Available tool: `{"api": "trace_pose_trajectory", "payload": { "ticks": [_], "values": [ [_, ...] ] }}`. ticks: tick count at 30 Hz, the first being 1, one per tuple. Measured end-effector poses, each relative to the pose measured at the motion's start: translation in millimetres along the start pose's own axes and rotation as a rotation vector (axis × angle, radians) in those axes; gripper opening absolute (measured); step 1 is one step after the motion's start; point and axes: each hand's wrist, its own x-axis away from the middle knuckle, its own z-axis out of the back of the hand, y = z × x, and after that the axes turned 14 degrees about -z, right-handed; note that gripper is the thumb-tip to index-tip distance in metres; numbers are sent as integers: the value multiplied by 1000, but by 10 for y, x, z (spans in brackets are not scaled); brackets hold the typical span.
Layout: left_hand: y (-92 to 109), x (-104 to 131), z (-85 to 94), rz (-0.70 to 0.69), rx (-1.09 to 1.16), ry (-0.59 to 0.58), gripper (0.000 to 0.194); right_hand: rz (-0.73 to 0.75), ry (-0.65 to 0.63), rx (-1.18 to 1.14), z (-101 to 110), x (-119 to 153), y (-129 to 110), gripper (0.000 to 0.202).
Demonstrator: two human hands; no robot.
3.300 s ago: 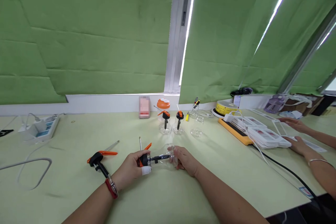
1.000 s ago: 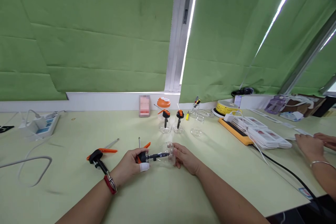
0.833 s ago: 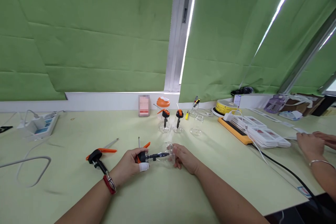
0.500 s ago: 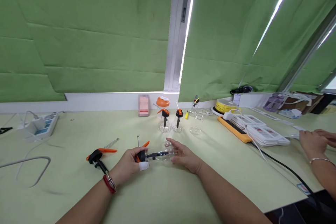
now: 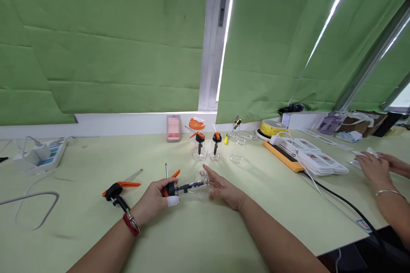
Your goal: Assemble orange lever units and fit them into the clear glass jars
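Note:
My left hand [image 5: 155,199] is closed around the black and orange pump head [image 5: 171,188] of a clear glass bottle [image 5: 192,187], which lies on its side just above the table. A black tube runs inside the glass. Curved round the bottle's base is my right hand [image 5: 224,190], its fingers partly seen through the glass. Another black and orange pump head [image 5: 113,192] rests on the table beside my left wrist. Two glass bottles with such heads, one [image 5: 199,147] left of the other [image 5: 215,147], stand further back, near an open glass bottle [image 5: 237,153].
An orange-lidded jar [image 5: 196,123] and a pink box [image 5: 173,129] stand by the wall. White power strip [image 5: 53,158] at left; orange strip [image 5: 283,157] and stacked cards [image 5: 320,162] at right. Another person's hands [image 5: 374,168] handle something white at far right.
The view has shifted slightly, so most things sit a little further left. Both my hands keep nearly the same hold on the bottle. The other person's hands have lifted something white.

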Motion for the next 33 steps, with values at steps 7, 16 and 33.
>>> {"api": "trace_pose_trajectory", "payload": {
  "ticks": [7, 16, 33],
  "values": [
    [3, 5, -8, -1, 2, -12, 56, -32, -10, -71, -11, 4, -25, 72],
    [39, 10, -18, 2, -20, -12, 56, -21, 62, 102, -37, -34, -29, 51],
    [22, 3, -15, 13, 11, -10, 58, -57, 45, 23, -24, -11, -14, 67]
  ]
}}
